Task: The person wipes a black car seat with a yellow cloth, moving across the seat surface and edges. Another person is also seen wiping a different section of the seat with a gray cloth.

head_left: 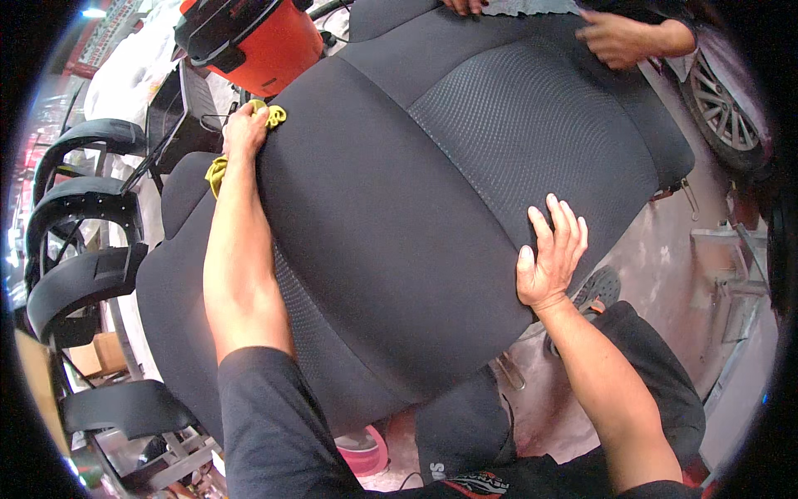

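A large dark grey fabric car seat [374, 208] lies across the view in front of me, with patterned, dotted panels on its middle sections. My left hand [247, 131] is closed on a yellow-green cloth [275, 116] at the seat's far left edge; part of the cloth hangs out beside my wrist. My right hand [553, 254] rests on the seat's near right part, palm down with the fingers stretched out, and holds nothing.
An orange vacuum cleaner [278, 50] with a black top stands at the far left. Dark curved parts [83, 216] hang on a rack at left. At far right, a co-worker's hand [619, 40] is over the seat, near a grey cloth [532, 7]. A car wheel [721, 108] stands beyond.
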{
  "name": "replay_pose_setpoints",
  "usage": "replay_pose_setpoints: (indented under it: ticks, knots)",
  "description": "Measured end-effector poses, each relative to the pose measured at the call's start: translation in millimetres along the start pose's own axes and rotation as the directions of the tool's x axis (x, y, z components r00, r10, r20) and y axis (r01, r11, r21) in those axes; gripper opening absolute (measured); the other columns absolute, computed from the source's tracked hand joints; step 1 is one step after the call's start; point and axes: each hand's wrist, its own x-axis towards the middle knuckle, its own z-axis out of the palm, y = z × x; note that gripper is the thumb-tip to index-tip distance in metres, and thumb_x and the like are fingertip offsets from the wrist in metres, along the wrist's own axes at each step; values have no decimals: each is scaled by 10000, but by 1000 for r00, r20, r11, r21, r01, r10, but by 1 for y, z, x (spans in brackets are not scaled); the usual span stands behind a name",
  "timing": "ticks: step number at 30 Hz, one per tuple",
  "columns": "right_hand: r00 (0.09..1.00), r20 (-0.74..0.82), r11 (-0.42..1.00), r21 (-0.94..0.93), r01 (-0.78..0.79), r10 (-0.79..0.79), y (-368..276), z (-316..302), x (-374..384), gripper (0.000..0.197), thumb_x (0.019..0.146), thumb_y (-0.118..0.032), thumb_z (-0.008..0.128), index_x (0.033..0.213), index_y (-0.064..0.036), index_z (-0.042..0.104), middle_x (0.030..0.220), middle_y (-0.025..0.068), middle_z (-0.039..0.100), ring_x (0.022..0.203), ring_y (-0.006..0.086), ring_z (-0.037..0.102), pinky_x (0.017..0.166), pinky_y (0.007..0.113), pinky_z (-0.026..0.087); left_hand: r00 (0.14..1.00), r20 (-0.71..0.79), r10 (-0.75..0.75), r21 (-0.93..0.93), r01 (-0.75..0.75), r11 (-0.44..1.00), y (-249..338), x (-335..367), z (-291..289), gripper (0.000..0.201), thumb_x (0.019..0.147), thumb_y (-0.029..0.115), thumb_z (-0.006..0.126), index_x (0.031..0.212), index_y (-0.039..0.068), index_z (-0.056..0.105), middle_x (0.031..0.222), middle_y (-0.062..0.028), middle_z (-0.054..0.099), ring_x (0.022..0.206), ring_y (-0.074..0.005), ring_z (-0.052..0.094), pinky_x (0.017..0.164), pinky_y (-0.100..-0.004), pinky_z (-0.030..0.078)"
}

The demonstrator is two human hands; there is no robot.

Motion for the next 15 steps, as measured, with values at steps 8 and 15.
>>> replay_pose_setpoints:
  ticks: [8, 15]
  knots:
    - [1000, -17, 1000, -9, -12, 12, -1, -9, -1, 554, 912, -339, 486, 1424, -138, 550, 1558, 140, 455, 1452, 341, 383, 1219, 582, 184, 117, 254, 960, -731, -627, 270, 108, -446, -77, 140, 858, 164, 663, 783, 63, 601, 794, -143, 644, 778, -332, 647, 764, -487, 522]
    - [999, -41, 1000, 1, -9, 9, 2, -8, -3, 554, 885, -281, 504, 1418, -149, 571, 1562, 124, 461, 1456, 327, 387, 1229, 564, 189, 865, 277, 419, -717, -105, 689, 59, -347, -192, 249, 849, 239, 746, 991, 35, 727, 905, -50, 709, 861, -153, 681, 771, -347, 562]
